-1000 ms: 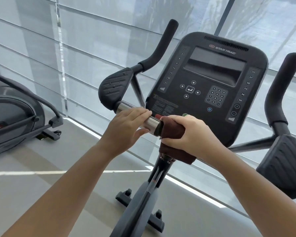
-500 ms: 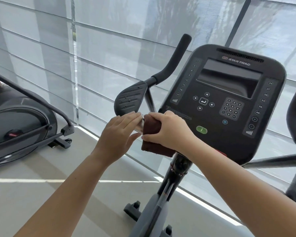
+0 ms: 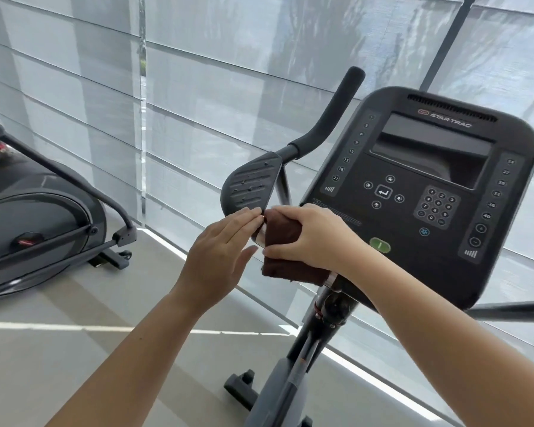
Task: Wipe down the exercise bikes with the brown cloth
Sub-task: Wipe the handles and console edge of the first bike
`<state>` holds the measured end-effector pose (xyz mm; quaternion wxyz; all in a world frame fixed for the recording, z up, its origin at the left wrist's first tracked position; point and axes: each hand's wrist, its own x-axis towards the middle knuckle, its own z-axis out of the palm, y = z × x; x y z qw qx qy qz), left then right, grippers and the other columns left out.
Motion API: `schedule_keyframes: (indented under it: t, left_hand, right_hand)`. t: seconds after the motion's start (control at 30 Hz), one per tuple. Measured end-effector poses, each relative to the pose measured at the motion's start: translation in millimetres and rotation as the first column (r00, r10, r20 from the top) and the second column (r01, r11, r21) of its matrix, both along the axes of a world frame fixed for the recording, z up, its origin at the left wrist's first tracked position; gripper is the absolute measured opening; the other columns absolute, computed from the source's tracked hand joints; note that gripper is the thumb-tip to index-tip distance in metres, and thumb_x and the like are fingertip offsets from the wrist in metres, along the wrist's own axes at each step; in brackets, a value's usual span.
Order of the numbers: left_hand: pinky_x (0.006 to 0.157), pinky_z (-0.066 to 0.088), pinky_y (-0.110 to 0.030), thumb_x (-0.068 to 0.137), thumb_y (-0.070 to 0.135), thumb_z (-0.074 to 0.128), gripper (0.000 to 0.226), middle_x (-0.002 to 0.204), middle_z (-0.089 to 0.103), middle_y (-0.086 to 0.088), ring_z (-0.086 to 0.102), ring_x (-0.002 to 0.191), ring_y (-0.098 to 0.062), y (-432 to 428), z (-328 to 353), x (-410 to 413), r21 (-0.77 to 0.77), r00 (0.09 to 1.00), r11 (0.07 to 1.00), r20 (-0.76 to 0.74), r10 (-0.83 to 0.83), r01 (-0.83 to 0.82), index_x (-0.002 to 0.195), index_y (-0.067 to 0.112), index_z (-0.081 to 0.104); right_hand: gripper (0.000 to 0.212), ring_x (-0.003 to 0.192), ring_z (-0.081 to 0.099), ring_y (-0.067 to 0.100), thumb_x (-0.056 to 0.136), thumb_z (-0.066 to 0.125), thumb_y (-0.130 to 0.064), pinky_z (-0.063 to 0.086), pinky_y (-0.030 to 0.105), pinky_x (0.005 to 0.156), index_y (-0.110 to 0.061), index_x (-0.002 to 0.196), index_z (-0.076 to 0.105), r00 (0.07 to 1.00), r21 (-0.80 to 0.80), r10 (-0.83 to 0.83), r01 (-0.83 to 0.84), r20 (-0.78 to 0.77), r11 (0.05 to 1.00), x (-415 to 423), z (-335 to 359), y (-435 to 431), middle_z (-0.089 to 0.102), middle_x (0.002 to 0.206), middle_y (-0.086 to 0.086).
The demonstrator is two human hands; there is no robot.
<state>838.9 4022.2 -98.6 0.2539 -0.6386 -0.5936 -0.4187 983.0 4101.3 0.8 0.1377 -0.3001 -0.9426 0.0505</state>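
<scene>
While R hand (image 3: 309,238) grips brown cloth (image 3: 282,241) on bike bar (image 3: 258,238) | L hand (image 3: 219,251) fingers straight, empty

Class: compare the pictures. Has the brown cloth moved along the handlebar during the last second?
Yes. The brown cloth, gripped by the right hand, has slid left toward the black arm pad.

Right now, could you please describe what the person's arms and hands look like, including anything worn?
The left forearm and right forearm are bare right to the frame's edge, with no sleeves showing. The left hand and right hand wear no gloves, and no watch, bracelet or ring shows on the sides in view.
</scene>
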Motion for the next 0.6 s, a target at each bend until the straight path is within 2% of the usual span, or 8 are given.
schedule_keyframes:
  t: [0.1, 0.2, 0.27, 0.37, 0.47, 0.57, 0.6]
  left_hand:
    - [0.099, 0.040, -0.034, 0.088, 0.017, 0.052, 0.039, 0.130, 0.055, -0.008, 0.049, 0.122, -0.022, 0.8, -0.3, 1.5, 0.001, 1.000, 1.000, 0.022, 0.001, -0.001, 0.124, 0.003, 0.054]
    - [0.099, 0.040, -0.034, 0.090, 0.025, 0.046, 0.041, 0.130, 0.055, -0.008, 0.049, 0.122, -0.022, -0.5, 0.8, 1.5, -0.016, 1.000, 1.000, 0.028, -0.011, 0.011, 0.124, 0.005, 0.053]
    - [0.100, 0.038, -0.033, 0.090, 0.027, 0.044, 0.041, 0.130, 0.055, -0.007, 0.048, 0.122, -0.021, -0.9, 0.7, 0.2, -0.018, 0.999, 1.000, 0.031, -0.014, 0.014, 0.125, 0.006, 0.053]
    - [0.100, 0.039, -0.033, 0.090, 0.025, 0.045, 0.040, 0.128, 0.056, -0.007, 0.048, 0.122, -0.021, 1.6, -0.6, 0.3, 0.013, 0.998, 1.000, 0.064, -0.028, 0.027, 0.123, 0.005, 0.055]
    - [0.099, 0.041, -0.035, 0.091, 0.023, 0.043, 0.037, 0.125, 0.058, -0.009, 0.050, 0.119, -0.023, 4.2, -1.5, 3.1, 0.046, 0.993, 0.998, 0.109, -0.037, 0.032, 0.120, 0.004, 0.057]
    - [0.098, 0.040, -0.035, 0.092, 0.018, 0.040, 0.035, 0.124, 0.059, -0.008, 0.051, 0.119, -0.023, 5.0, -1.0, 3.1, 0.063, 0.989, 0.997, 0.137, -0.050, 0.042, 0.118, 0.004, 0.058]
    - [0.098, 0.040, -0.036, 0.092, 0.017, 0.039, 0.035, 0.124, 0.059, -0.008, 0.051, 0.119, -0.023, 4.6, -0.7, 2.7, 0.061, 0.988, 0.997, 0.141, -0.062, 0.054, 0.118, 0.004, 0.059]
  right_hand:
    - [0.056, 0.085, 0.050, 0.013, 0.065, 0.066, -0.059, 0.035, 0.024, 0.070, -0.049, 0.118, 0.049, 1.000, 0.006, -0.025, 0.025, -0.011, 1.000, -1.2, -1.5, -2.4, 0.056, 0.098, -0.004]
    - [0.060, 0.081, 0.050, 0.013, 0.059, 0.058, -0.067, 0.035, 0.025, 0.064, -0.054, 0.115, 0.044, 0.994, 0.058, -0.100, 0.097, 0.045, 0.994, 36.7, -3.3, -7.1, 0.050, 0.088, -0.010]
    - [0.064, 0.080, 0.052, 0.012, 0.054, 0.053, -0.071, 0.038, 0.025, 0.065, -0.055, 0.116, 0.043, 0.988, 0.055, -0.142, 0.139, 0.057, 0.989, 56.3, -3.3, -12.8, 0.049, 0.085, -0.013]
    - [0.064, 0.081, 0.052, 0.015, 0.054, 0.053, -0.072, 0.037, 0.028, 0.067, -0.053, 0.114, 0.048, 0.981, 0.068, -0.194, 0.192, 0.023, 0.979, 51.9, -4.1, -15.5, 0.052, 0.086, -0.009]
    - [0.062, 0.083, 0.049, 0.021, 0.064, 0.060, -0.066, 0.036, 0.028, 0.066, -0.043, 0.121, 0.050, 0.970, 0.243, -0.237, 0.242, -0.047, 0.939, 22.6, -17.0, -26.0, 0.053, 0.093, -0.002]
    - [0.060, 0.079, 0.053, 0.031, 0.073, 0.063, -0.053, 0.045, 0.033, 0.062, -0.024, 0.125, 0.055, 0.945, 0.571, -0.311, 0.308, -0.095, 0.761, -5.8, -42.6, -40.1, 0.060, 0.099, 0.012]
    - [0.059, 0.076, 0.056, 0.032, 0.073, 0.064, -0.052, 0.048, 0.034, 0.061, -0.021, 0.123, 0.057, 0.938, 0.629, -0.328, 0.321, -0.109, 0.708, -9.4, -46.6, -44.8, 0.062, 0.098, 0.015]
